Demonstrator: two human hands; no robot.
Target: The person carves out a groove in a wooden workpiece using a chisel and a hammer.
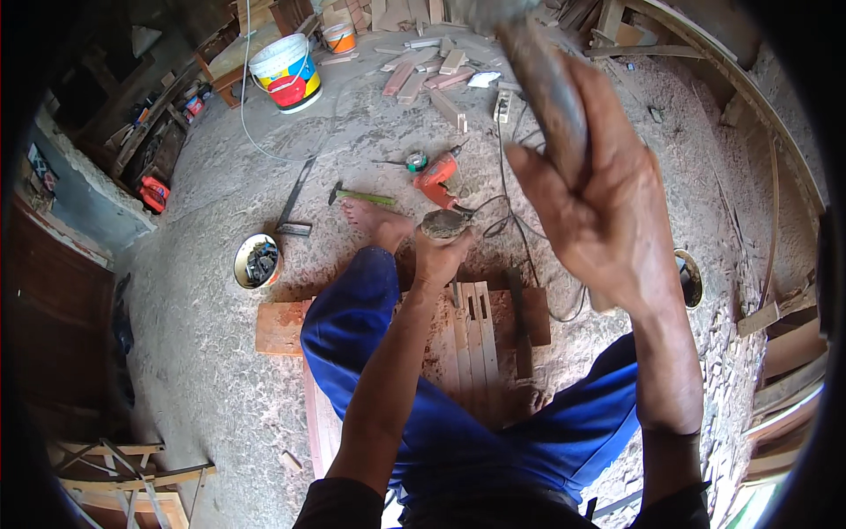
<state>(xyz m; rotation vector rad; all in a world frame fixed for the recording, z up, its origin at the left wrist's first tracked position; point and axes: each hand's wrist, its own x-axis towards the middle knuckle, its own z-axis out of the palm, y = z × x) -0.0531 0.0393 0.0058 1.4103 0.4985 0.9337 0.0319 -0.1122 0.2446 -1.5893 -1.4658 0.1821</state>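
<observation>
Raised close to the camera on the right, my right hand [612, 198] is closed around the thick handle of a hammer [557, 101]. The hammer's head is blurred and partly cut off at the top edge. Lower down, my left hand [438, 263] grips an upright chisel [445, 224], whose worn, flattened handle end points up at me. Its blade is mostly hidden below the fist. Just beneath are several pale wood strips [476, 339] with narrow slots cut in them, lying side by side between my legs across a reddish wooden block [280, 328].
Ahead on the dusty floor lie a red drill [438, 175] with its cable, a green-handled hammer [363, 196] and a try square [298, 198]. A small bucket of tools [259, 262] stands left, a colourful paint bucket [286, 74] farther off. Wood offcuts [414, 79] lie beyond.
</observation>
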